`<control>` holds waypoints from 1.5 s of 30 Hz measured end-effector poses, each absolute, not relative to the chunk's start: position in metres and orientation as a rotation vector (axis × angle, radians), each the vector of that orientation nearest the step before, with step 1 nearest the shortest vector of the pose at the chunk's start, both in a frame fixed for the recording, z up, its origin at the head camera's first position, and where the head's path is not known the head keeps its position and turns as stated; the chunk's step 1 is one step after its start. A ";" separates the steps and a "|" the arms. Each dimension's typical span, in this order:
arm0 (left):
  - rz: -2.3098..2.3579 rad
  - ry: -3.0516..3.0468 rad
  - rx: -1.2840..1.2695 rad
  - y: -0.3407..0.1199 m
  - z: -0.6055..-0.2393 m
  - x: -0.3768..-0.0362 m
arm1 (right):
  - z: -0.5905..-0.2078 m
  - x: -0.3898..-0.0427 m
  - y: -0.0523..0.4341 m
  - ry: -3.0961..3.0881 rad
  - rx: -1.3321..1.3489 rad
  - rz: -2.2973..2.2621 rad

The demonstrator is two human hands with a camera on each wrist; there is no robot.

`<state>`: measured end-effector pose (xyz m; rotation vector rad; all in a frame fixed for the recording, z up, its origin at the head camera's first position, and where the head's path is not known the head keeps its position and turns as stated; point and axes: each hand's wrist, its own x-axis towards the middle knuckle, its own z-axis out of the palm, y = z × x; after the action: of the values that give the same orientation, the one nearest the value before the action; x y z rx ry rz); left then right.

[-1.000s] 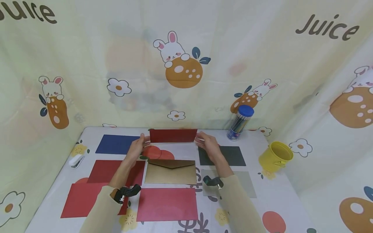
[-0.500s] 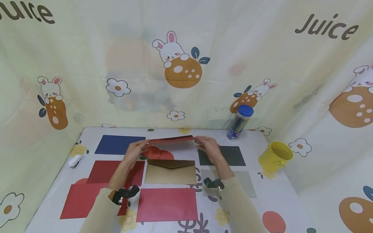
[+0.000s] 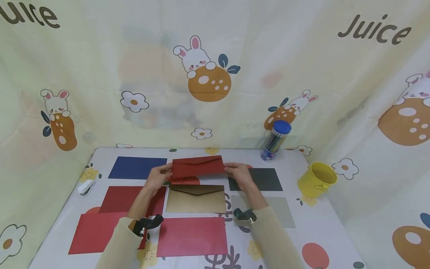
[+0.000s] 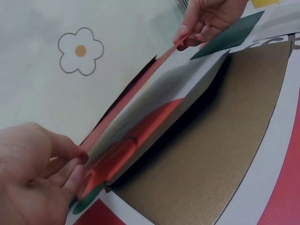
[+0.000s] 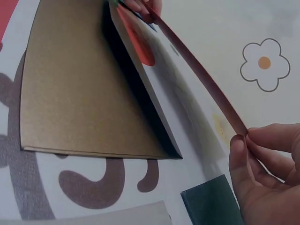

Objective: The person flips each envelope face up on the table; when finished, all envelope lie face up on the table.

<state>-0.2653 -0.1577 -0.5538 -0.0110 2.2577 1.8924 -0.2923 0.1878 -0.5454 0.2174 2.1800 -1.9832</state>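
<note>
A dark red envelope (image 3: 197,166) hangs above the table's far middle, flap side up. My left hand (image 3: 158,176) pinches its left end and my right hand (image 3: 237,173) pinches its right end. The left wrist view shows the envelope (image 4: 136,91) edge-on, running from my left hand (image 4: 42,178) to the right hand (image 4: 206,21). Seen from the right wrist, the envelope (image 5: 197,75) is a thin red strip held by my right hand (image 5: 262,168). Just below it a gold envelope (image 3: 196,198) lies flat, its flap closed.
Flat sheets and envelopes lie around: blue (image 3: 137,167), dark green (image 3: 260,179), grey (image 3: 277,213), and red ones (image 3: 192,236) in front and left. A white stapler (image 3: 86,187) sits at left, a pencil tube (image 3: 275,141) at the back, a yellow bucket (image 3: 316,179) at right.
The red envelope stood upright a second ago. Both hands tipped it over toward me and lowered it, so its flap side now faces up.
</note>
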 end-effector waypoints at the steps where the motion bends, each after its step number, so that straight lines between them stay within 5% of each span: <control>1: 1.868 2.281 -0.008 -0.157 -0.554 -0.265 | -0.546 -0.292 0.187 2.202 0.225 -1.961; 45: 1.616 2.708 0.094 -0.143 -0.562 -0.265 | -0.549 -0.283 0.178 2.553 0.201 -1.541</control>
<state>-0.2649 -0.1433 -0.5623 0.0935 2.7081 1.6161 -0.2834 0.1783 -0.5493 0.2014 2.5531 -1.5414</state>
